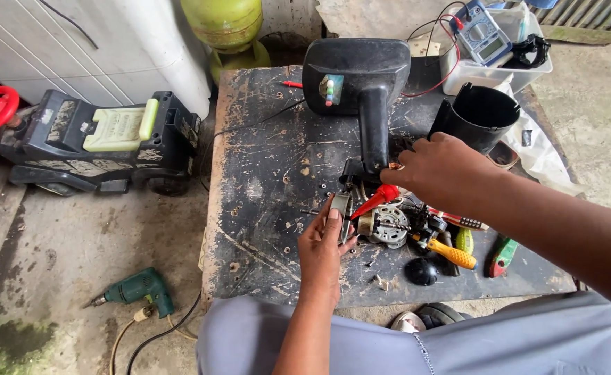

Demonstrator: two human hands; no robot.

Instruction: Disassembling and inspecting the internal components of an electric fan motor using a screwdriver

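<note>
Red probe's grip end under right hand (fingertips too)

Green drill on floor, toy car, multimeter, green gas cylinder.

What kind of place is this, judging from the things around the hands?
Probably a small home or backyard repair workshop. A scratched, worn work table holds a small electric motor and hand tools, a digital multimeter sits in a white tray, and a green power drill lies on the concrete floor.
</note>
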